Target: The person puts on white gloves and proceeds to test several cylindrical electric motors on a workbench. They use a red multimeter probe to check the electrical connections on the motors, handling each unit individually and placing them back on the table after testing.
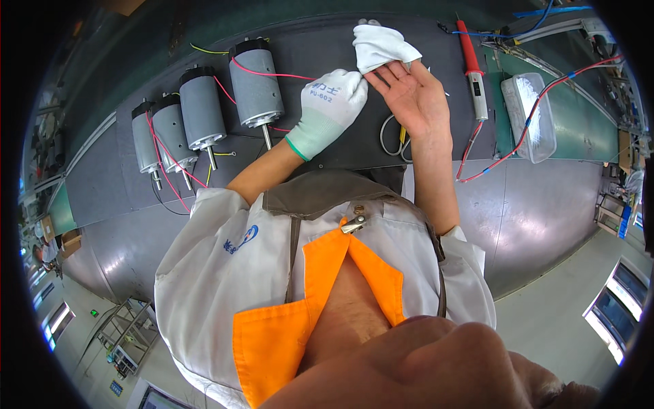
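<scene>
Dark matting (310, 44) lies under everything, with 4 grey motors (202, 112) set at 10 o'clock, leaving room for the gloved left hand (334, 102), curled closed and seemingly pinching, at 12 o'clock, the white cloth (385, 49) to steady it over the fingertips of the open, bare right hand (419, 102).

The corded tool (475, 85) lies on the tabletop (306, 44), a bin (542, 144) right of it; left of it are a glove (383, 48), the right hand (419, 102), the left hand (334, 102) and, farthest, four motors (202, 109).
</scene>
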`<state>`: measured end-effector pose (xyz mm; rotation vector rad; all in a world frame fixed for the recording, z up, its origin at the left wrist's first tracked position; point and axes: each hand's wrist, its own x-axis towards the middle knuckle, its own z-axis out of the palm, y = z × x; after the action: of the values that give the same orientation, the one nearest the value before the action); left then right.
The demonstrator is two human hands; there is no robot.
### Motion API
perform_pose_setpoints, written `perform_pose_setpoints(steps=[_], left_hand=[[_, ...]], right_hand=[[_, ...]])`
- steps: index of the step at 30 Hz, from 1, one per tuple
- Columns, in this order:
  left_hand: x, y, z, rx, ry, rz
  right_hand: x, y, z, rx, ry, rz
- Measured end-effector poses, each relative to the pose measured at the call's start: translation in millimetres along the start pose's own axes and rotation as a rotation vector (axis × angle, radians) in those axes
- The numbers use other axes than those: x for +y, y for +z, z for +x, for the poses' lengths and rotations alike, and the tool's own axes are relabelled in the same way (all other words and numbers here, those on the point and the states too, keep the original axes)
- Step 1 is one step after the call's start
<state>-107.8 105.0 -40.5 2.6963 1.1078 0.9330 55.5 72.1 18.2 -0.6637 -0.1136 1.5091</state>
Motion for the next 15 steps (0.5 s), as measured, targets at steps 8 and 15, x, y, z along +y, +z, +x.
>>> perform_pose_setpoints(steps=[8,15], left_hand=[[5,-14,8,0.157,0.068,0.004],[-1,-16,21,0.213,-0.089,-0.157]], right_hand=[[3,6,5,-0.084,-0.105,0.122],[2,-6,3,-0.070,-0.054,0.152]])
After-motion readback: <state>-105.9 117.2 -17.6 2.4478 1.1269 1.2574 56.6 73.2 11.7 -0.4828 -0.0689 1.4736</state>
